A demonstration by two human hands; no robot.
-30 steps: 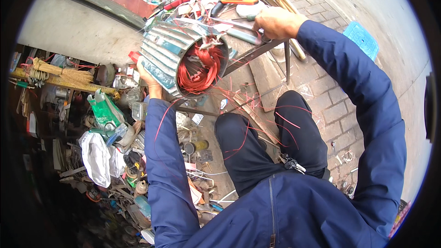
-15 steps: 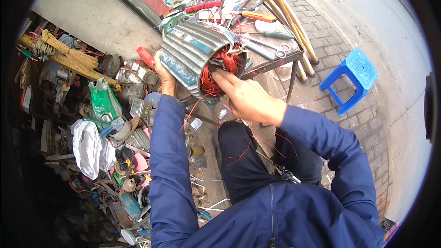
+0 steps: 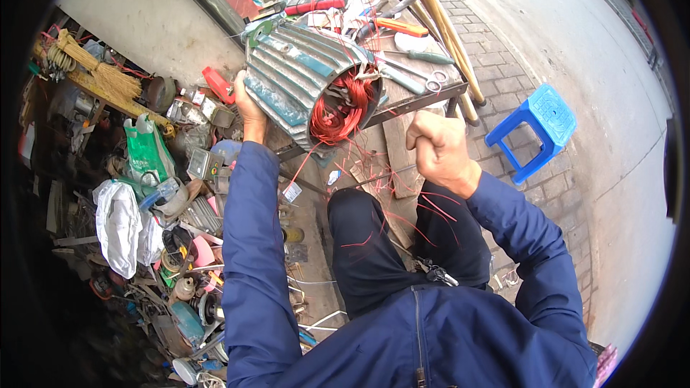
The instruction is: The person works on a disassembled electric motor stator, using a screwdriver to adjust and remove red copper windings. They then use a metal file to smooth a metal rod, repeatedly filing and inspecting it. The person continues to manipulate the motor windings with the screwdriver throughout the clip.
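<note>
Bag [image 3: 149, 149]: green, sitting over on the left amid scrap [image 3: 194, 208].
Left hand [image 3: 249, 108]: right up against the housing's side; most of its fingers are hidden, so I can't tell whether they clamp.
Housing [image 3: 287, 75]: lying on its side at the near edge of the worktop [image 3: 413, 104], mouth turned toward the right and the knees [image 3: 356, 212].
Wire [image 3: 325, 126]: a thick red bundle is already inside, curving round the wall; what's left is untidy, with loose strands trailing out over the knees.
Look: ribbed metal, grey and scuffed, with worn blue-green paint; the red at the mouth is glossy and tangled, with pale scraps at its top.
Scissors [image 3: 433, 85]: lying right of the housing, untouched.
Right hand [image 3: 442, 147]: well clear of the mouth, fingers curled together in a fist; can't tell if a strand is pinched there.
Stool [image 3: 550, 118]: bright blue, out on the paving.
</note>
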